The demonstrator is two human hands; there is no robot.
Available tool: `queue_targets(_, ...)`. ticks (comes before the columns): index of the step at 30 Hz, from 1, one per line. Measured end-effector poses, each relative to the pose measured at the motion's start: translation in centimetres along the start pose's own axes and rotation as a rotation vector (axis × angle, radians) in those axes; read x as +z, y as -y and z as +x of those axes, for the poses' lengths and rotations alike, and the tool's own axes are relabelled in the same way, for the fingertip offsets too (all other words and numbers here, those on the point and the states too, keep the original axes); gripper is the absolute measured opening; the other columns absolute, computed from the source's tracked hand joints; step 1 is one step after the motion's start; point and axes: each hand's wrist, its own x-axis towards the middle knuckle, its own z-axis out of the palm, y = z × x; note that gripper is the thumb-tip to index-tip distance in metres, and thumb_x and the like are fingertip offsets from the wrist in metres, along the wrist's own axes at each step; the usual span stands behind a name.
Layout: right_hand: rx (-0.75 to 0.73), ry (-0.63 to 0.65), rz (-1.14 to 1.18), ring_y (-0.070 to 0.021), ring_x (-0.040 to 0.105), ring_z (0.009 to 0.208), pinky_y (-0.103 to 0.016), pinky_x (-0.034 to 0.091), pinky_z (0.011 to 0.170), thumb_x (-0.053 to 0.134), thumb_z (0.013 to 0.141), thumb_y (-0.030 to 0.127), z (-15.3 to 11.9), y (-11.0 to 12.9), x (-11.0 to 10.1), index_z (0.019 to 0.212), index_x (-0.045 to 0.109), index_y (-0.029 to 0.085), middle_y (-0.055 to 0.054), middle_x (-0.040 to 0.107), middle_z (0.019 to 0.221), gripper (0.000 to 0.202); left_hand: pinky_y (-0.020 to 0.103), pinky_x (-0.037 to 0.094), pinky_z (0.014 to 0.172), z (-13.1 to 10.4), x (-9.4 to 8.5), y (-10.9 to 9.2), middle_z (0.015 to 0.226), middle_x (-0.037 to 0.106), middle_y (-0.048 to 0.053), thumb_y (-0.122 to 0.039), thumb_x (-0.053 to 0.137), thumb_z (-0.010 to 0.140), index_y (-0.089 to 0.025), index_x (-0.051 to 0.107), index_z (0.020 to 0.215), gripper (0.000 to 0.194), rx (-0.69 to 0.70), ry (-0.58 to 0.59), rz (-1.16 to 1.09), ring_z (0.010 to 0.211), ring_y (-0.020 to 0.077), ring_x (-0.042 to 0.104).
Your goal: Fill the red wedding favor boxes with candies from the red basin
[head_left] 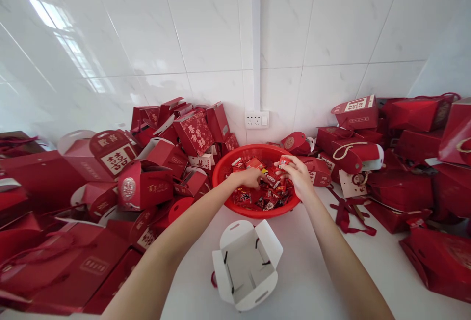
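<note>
A red plastic basket point(253, 212) full of red wrapped sweets point(270, 195) stands against the wall in front of me. My left hand point(252, 178) reaches over its near left side, with curled fingers down among the sweets; whatever they grip is hidden. At the basket's right, my right hand point(297, 173) is closed on a small red wrapped sweet point(284, 161) between thumb and fingers. Nearer to me, between my forearms, an open gift box point(245, 266) shows its white inside, its flaps spread and bits of dark cord at the walls. No sweets show inside it.
Red gift boxes point(145, 185) are heaped at the left, some with flaps open. More red boxes point(399, 187) are piled at the right, beside a dark red ribbon point(344, 217) on the white table point(294, 261). A socket point(256, 120) is on the tiled wall.
</note>
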Motion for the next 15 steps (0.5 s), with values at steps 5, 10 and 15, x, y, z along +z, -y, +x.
queue_targets(5, -0.001, -0.005, -0.008, -0.016, 0.065, 0.058, -0.026, 0.047, 0.052, 0.075, 0.06, 0.031, 0.0, 0.0, 0.1, 0.09, 0.063, 0.023, 0.0, 0.074, 0.075, 0.033, 0.028, 0.048, 0.077, 1.5, 1.1, -1.0, 0.087, 0.075, 0.005, -0.014, 0.074, 0.065, -0.022, 0.079, 0.094, 0.03, -0.016, -0.031, 0.08, 0.085, 0.0244, 0.066)
queue_targets(10, 0.004, -0.022, -0.003, -0.0162, 0.065, 0.058, -0.026, 0.046, 0.052, 0.074, 0.06, 0.031, 0.1, 0.0, 0.1, 0.082, 0.062, 0.022, -0.001, 0.075, 0.075, 0.027, 0.028, 0.047, 0.071, 1.5, 0.4, 0.0, 0.077, 0.071, 0.007, -0.022, 0.061, 0.08, -0.015, 0.076, 0.08, 0.017, -0.092, -0.13, 0.066, 0.072, 0.0215, 0.063)
queue_targets(15, 0.0, -0.036, -0.008, -0.0156, 0.066, 0.059, -0.026, 0.047, 0.053, 0.073, 0.06, 0.031, 0.1, -0.1, 0.1, 0.079, 0.062, 0.022, -0.001, 0.075, 0.076, 0.024, 0.029, 0.043, 0.062, 0.9, -0.4, 1.0, 0.066, 0.067, 0.006, -0.031, 0.053, 0.085, -0.014, 0.073, 0.07, 0.03, -0.14, -0.173, 0.064, 0.062, 0.0206, 0.06)
